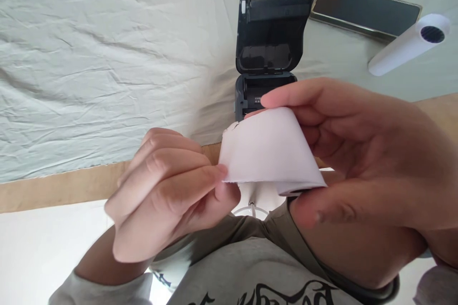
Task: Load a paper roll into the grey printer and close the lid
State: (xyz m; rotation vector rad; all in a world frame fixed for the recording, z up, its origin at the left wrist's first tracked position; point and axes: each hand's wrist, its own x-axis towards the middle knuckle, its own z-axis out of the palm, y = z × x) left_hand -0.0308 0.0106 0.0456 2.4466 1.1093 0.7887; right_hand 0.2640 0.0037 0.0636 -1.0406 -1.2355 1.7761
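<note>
A small roll of white paper (270, 150) is held between my two hands in front of my body, its loose end drawn out to the left. My left hand (171, 195) pinches a corner of that loose end between thumb and finger. My right hand (361, 157) grips the roll from the right side, thumb below and fingers above. The edge of the loose end looks slightly torn. Just beyond my hands stands a dark portable printer (274, 33) with its lid raised; its lower body is partly hidden by the paper and my right fingers.
Behind my right hand, a phone (368, 9) lies dark-screened beside the printer. A longer white paper roll (404, 50) with a dark core opening rests close to the phone. A wrinkled pale cloth (107, 66) covers the table, whose wooden edge (64, 186) shows nearer to me.
</note>
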